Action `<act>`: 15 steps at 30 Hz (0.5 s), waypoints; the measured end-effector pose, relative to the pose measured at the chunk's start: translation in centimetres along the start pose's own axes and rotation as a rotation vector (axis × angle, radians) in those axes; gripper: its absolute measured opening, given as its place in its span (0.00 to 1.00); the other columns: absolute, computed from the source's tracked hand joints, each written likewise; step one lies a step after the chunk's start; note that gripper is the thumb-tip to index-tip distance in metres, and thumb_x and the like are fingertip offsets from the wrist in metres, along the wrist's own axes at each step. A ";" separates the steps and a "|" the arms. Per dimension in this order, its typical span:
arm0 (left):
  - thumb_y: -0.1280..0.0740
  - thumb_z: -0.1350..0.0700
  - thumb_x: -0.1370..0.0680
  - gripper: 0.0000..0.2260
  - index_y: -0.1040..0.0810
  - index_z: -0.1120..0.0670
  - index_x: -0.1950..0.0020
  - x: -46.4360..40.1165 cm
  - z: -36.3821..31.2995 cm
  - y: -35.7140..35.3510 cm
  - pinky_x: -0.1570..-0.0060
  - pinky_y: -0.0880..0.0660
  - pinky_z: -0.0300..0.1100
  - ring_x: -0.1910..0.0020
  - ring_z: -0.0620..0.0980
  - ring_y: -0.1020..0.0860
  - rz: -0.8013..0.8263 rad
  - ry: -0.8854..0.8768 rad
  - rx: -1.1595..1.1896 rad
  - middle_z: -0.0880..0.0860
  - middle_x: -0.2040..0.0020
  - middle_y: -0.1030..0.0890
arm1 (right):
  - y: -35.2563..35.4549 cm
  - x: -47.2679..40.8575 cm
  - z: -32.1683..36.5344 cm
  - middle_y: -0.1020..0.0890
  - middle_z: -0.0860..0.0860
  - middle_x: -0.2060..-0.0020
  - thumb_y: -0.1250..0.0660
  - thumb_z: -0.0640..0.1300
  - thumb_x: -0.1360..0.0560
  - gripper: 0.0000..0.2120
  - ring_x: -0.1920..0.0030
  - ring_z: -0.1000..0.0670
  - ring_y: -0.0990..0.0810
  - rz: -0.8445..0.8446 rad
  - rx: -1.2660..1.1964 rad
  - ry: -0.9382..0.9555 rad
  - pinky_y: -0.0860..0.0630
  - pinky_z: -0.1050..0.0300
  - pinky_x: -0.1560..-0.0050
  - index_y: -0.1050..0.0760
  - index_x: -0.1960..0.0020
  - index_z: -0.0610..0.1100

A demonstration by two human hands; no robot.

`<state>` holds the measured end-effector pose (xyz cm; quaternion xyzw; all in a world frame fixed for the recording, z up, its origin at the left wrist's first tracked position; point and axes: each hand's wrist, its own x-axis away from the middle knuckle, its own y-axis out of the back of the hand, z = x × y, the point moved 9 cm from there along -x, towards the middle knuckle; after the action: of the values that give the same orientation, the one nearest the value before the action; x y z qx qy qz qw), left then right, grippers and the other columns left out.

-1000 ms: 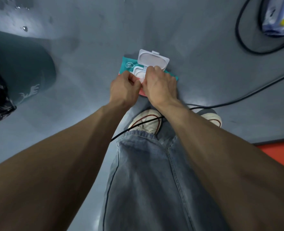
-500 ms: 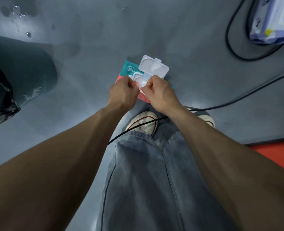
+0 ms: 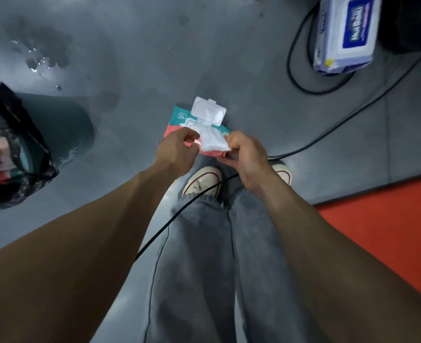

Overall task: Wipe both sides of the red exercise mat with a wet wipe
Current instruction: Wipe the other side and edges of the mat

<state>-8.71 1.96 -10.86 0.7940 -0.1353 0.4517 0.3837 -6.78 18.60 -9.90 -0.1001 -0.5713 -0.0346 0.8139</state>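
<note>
Pinching a limp, damp, featherweight wet wipe (image 3: 213, 142) at opposite edges, left hand (image 3: 177, 151) and right hand (image 3: 245, 154), above the open pack (image 3: 179, 120); red mat (image 3: 382, 224) at four o'clock.

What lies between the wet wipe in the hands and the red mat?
Nothing solid: bare grey floor separates the wet wipe, pinched by left hand and right hand, from the red mat. A black cable crosses it.

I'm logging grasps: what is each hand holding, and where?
Both hold one wet wipe: left hand pinches its left edge, right hand its right corner.
</note>
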 end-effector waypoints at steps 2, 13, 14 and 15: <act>0.35 0.60 0.20 0.12 0.17 0.50 0.41 1.8 -1.7 1.2 0.47 0.27 0.41 0.46 0.52 0.21 0.034 0.003 0.075 0.48 0.43 0.17 | 0.6 2.2 0.9 0.17 0.49 0.64 0.39 0.42 0.36 0.07 0.59 0.49 0.18 -0.030 -0.027 0.025 0.19 0.45 0.49 0.22 0.65 0.45; 0.26 0.58 0.23 0.04 0.18 0.59 0.54 14.4 -17.1 5.3 0.59 0.19 0.41 0.60 0.48 0.19 0.337 -0.170 0.364 0.55 0.58 0.17 | 4.2 16.2 7.3 0.22 0.50 0.67 0.30 0.38 0.29 0.10 0.62 0.49 0.22 -0.149 -0.363 0.170 0.24 0.48 0.54 0.27 0.65 0.49; 0.25 0.60 0.23 0.04 0.18 0.57 0.56 15.3 -18.5 5.5 0.59 0.20 0.41 0.61 0.47 0.20 0.324 -0.227 0.296 0.54 0.60 0.17 | 4.8 17.5 7.6 0.20 0.50 0.65 0.29 0.36 0.27 0.09 0.61 0.50 0.21 -0.163 -0.430 0.177 0.23 0.50 0.53 0.26 0.61 0.47; 0.26 0.61 0.22 0.04 0.18 0.56 0.57 16.1 -19.7 5.6 0.60 0.21 0.39 0.64 0.44 0.20 0.308 -0.272 0.237 0.52 0.62 0.17 | 5.3 18.7 7.8 0.19 0.49 0.62 0.30 0.36 0.26 0.07 0.60 0.51 0.19 -0.176 -0.493 0.180 0.22 0.52 0.54 0.25 0.55 0.46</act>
<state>-15.02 14.77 10.99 0.8571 -0.2511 0.4064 0.1927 -6.68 26.49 9.49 -0.2416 -0.4773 -0.2521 0.8064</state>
